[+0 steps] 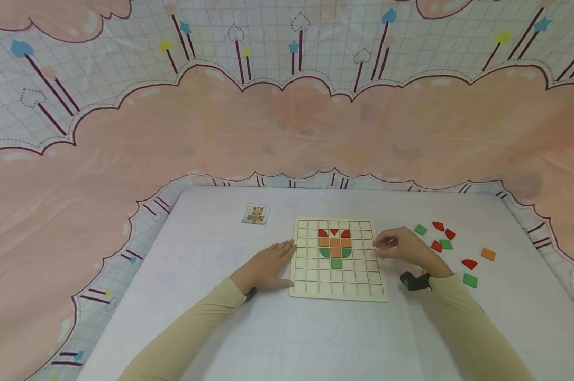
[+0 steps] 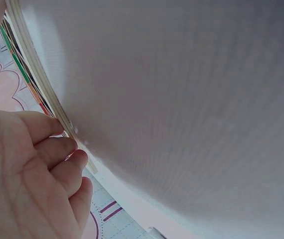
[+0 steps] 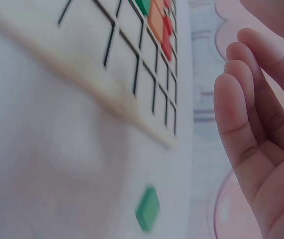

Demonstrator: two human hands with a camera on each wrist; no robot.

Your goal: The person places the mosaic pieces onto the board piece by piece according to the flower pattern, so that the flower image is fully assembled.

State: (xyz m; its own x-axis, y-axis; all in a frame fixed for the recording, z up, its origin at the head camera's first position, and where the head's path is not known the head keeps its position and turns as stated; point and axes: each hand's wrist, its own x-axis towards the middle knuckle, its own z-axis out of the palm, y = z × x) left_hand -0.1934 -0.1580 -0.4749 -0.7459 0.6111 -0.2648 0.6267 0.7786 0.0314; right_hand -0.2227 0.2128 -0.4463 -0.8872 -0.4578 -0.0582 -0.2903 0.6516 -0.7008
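A pale square grid board [image 1: 310, 276] lies on the white table, with red, orange and green tiles forming a tulip shape in its upper middle. My left hand [image 1: 267, 266] rests against the board's left edge, its fingers touching the rim; in the left wrist view that hand [image 2: 37, 169] is palm-side at the board's edge. Over the board's right edge hovers my right hand [image 1: 403, 246], fingers loosely bent. The right wrist view shows this hand [image 3: 269, 134] with no tile visible between its fingers, and a loose green tile [image 3: 148, 209] beside the board.
Right of the board lie loose green tiles [image 1: 470, 280], red tiles [image 1: 469, 263] and an orange tile [image 1: 489, 254]. A small card [image 1: 256, 214] with a printed tulip pattern sits beyond the board's left corner. Patterned cloth [image 1: 334, 137] hangs behind the table.
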